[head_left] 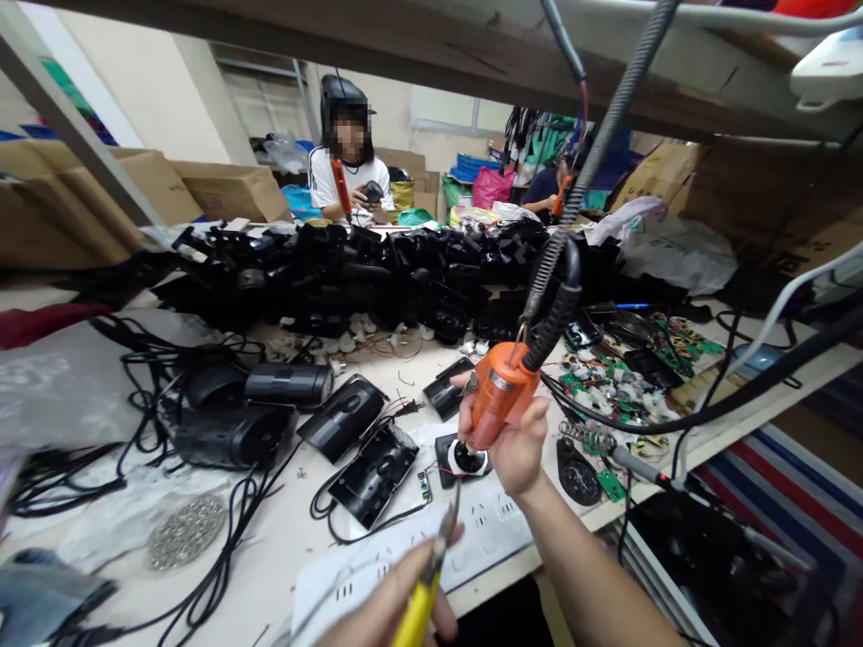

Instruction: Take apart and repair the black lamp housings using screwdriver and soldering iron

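My right hand (519, 449) is wrapped round an orange electric screwdriver (499, 395), which hangs from a coiled spring and a black cable. Its lower end points down at a small black part with a white ring (467, 458); I cannot tell whether the bit touches it. At the bottom, my left hand (397, 584) grips a yellow-handled tool with a pointed metal tip (422, 598), perhaps pliers, its tip just below the ringed part. Left of that part lie an open black housing (374, 472) and a small circuit board (424, 486) with thin wires.
A white power strip (472, 539) runs along the front edge. Black housings (343, 418) and cables lie left, beside a pile of screws (187, 532). Circuit boards (620, 377) and a soldering iron (640, 467) are right. Black parts (378, 270) are heaped behind; a person (351, 171) sits opposite.
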`<state>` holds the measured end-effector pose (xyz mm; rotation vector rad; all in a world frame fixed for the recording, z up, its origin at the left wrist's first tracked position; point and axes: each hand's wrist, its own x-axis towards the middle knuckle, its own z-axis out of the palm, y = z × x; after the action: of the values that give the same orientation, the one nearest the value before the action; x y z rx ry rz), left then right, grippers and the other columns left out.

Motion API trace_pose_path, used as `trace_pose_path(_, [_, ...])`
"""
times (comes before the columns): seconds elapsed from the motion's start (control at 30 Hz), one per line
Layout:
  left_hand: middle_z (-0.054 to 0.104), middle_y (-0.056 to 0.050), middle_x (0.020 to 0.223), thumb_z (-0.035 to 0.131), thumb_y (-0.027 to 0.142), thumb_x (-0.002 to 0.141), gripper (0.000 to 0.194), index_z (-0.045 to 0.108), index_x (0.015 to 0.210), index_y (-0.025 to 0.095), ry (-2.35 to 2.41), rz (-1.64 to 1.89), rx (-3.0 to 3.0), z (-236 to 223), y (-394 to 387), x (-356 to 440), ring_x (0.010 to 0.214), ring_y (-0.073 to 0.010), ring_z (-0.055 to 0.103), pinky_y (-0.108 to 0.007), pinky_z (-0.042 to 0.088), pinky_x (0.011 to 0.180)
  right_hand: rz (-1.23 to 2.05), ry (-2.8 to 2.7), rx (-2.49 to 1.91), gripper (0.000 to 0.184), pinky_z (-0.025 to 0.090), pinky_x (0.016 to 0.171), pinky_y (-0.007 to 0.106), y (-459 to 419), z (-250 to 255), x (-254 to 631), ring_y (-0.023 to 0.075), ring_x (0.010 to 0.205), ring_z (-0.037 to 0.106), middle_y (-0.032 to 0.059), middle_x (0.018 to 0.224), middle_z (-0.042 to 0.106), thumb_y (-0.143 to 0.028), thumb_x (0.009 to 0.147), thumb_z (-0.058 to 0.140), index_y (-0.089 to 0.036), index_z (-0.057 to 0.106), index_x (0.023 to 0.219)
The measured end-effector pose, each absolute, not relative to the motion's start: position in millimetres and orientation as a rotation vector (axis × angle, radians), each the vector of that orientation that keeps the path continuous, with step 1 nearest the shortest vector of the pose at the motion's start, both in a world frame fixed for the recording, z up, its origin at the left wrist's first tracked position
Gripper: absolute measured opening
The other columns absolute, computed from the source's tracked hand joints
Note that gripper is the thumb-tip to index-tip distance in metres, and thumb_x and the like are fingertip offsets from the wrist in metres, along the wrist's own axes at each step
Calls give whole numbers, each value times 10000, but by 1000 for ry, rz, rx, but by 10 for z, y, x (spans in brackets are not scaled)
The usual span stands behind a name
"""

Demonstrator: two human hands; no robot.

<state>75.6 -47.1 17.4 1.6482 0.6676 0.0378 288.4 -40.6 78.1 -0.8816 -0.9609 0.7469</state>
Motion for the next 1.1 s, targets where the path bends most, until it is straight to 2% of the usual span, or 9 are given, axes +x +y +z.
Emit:
trace_pose_path(0.07, [693,-76,1051,452,340,807,644,414,1449,360,760,81,1421,325,-257,772,913,-283,681,-385,578,646,754,-931,-884,814,371,382,270,-414,798,2888,132,375,442,1,484,558,-911,699,374,-183,710,840])
trace_pose_path(0.1, [669,-88,1119,438,314,795,676,388,1470,315,848,168,1396,393,-149,777,989,-287,655,-392,577,701,756,-910,-881,816,354,367,258,-417,805,2890,125,366,436,-2,484,559,-913,680,403,-180,713,860])
trace_pose_path(0.2, [649,-100,1134,429,327,809,660,408,1464,251,1058,278,1746,522,73,787,987,-283,628,-405,552,773,761,-854,-874,824,323,345,231,-425,818,2899,113,360,425,-5,485,560,-909,644,464,-167,714,899])
trace_pose_path(0.3, [649,-118,1128,477,300,842,568,503,1403,213,1000,258,2392,537,82,825,1005,-282,598,-420,501,876,756,-841,-897,831,350,354,245,-430,815,2907,126,377,437,0,486,555,-909,650,450,-155,707,886])
trace_pose_path(0.47, [674,-143,957,479,204,898,382,651,1234,147,901,13,2914,506,-33,955,866,-298,579,-447,479,777,747,-833,-944,858,368,372,256,-444,798,2917,133,400,449,10,515,567,-919,659,408,-152,709,899])
trace_pose_path(0.6, [658,-143,997,455,250,922,392,629,1258,147,876,60,2903,497,-13,961,877,-300,560,-441,468,735,736,-832,-975,867,364,370,256,-449,801,2918,132,397,447,10,525,573,-930,660,383,-164,708,904])
trace_pose_path(0.77, [638,-128,1104,517,260,870,419,610,1271,183,888,158,2804,469,10,907,969,-303,551,-456,465,817,720,-840,-972,871,382,373,260,-431,827,2906,139,388,464,2,484,563,-939,639,397,-162,709,881])
trace_pose_path(0.93, [635,-121,1123,515,288,877,412,610,1264,184,886,170,2725,433,6,968,988,-297,545,-449,450,839,740,-825,-950,862,370,359,254,-429,830,2898,134,384,457,3,502,574,-938,616,438,-160,710,867])
trace_pose_path(1.1, [641,-99,1094,512,337,887,399,606,1252,206,843,301,2717,298,2,1075,947,-264,541,-412,430,832,736,-854,-943,831,367,366,259,-431,818,2898,140,387,458,4,491,566,-908,673,409,-163,710,884])
